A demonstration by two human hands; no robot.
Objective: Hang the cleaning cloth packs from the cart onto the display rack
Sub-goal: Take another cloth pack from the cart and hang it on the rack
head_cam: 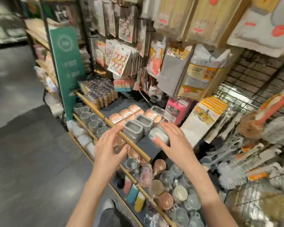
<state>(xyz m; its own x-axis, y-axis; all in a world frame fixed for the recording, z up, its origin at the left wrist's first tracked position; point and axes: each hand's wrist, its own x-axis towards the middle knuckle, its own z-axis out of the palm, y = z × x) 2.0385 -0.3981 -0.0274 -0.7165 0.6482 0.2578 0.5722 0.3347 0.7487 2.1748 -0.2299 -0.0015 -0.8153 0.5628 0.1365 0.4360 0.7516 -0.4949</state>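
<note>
The person's hands reached out over a dark shelf edged by a bamboo rail. The left hand hovered just beside the rail, its fingers spread and loosely bent, holding nothing. The right hand lay over a small grey wrapped item on that shelf, fingers nearly straight, thumb against the near side; whether it was truly gripping could not be told through the blur. Two grey rectangular holders stood on the shelf between the hands.

The cleaning cloth packs already hanging were above and behind the shelf, on the display rack, with a bare stretch of grid to their right. The wire cart stood to the right of the shelf; any packs left in it could not be made out.

Judged from this, no pack was in hand, so the step was tidying or a pause between hangings. The next move would likely call for turning to the cart, taking a pack by its header and finding a free hook.
</note>
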